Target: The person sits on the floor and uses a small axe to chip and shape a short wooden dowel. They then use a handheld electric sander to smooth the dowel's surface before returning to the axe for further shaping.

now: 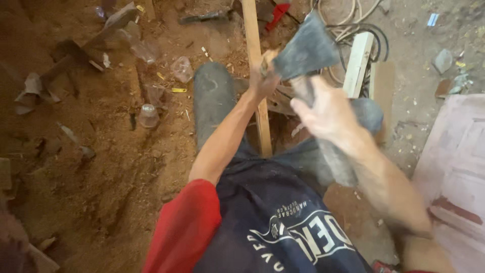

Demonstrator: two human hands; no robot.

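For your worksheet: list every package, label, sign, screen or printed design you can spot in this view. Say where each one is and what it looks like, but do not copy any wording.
Printed design: on the front of the person's dark navy shirt, bottom centre; white banner-shaped emblem with lettering.
Small wrapper or scrap: on the ground, top right; pale blue and white, too small to identify.
No signs or screens in view.

1 head view, steeply down, close over lap, dirt floor (101,167)
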